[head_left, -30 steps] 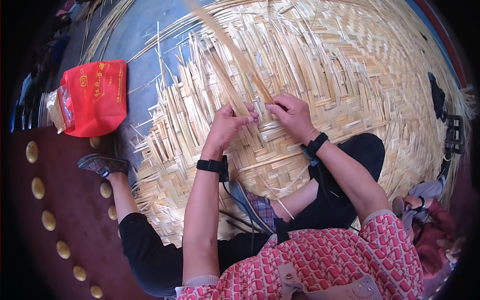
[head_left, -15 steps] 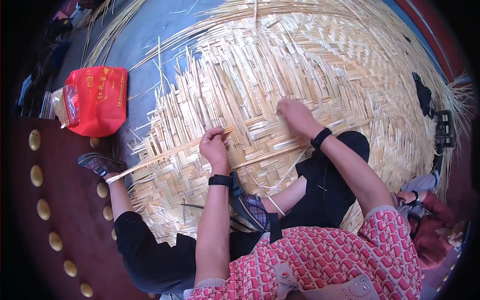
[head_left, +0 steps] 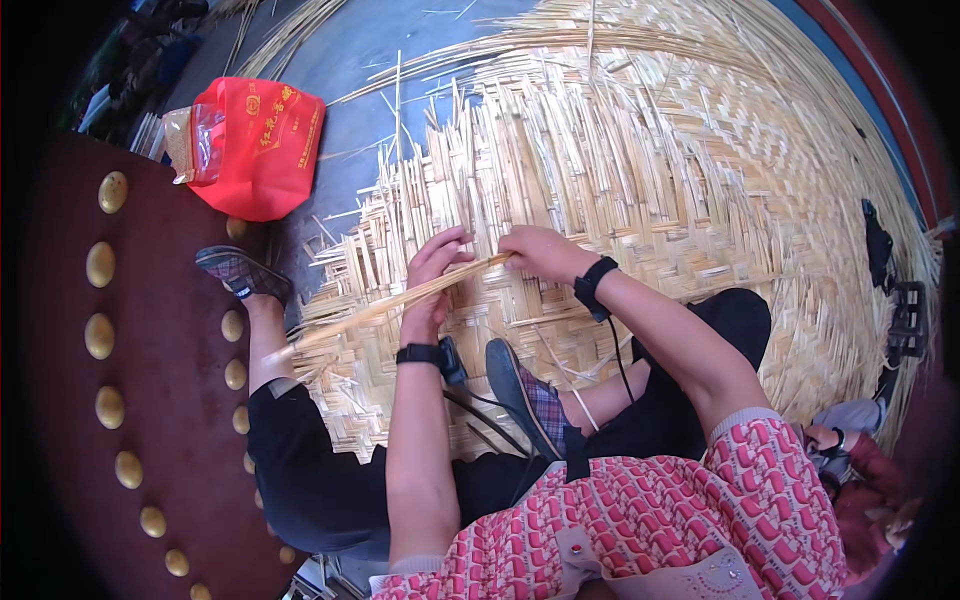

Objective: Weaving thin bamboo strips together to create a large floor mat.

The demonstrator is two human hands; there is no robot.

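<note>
My right hand (head_left: 540,253) is closed, pinching the end of a small bundle of thin straw-coloured strips (head_left: 380,308). The bundle slants down left across my left hand toward my left shin, where its far end is blurred. My left hand (head_left: 433,282) is loosely open, its fingers stretched out, with the strips lying across it. Both hands are above a large woven mat (head_left: 700,250) of flat pale strips. On the mat's far left side, many loose, unwoven strip ends (head_left: 500,160) stand out in a ragged edge.
A red bag (head_left: 262,150) with a clear packet stands beyond my left shoe (head_left: 243,275). My right shoe (head_left: 525,395) rests on the mat. Long loose strips (head_left: 540,42) lie at the far edge. A black crate (head_left: 907,318) and another person's red sleeve (head_left: 875,465) are at right.
My right hand has come left from over the mat and now grips the strips' end. My left hand has loosened from its pinch. The view has shifted, so the scene sits further right.
</note>
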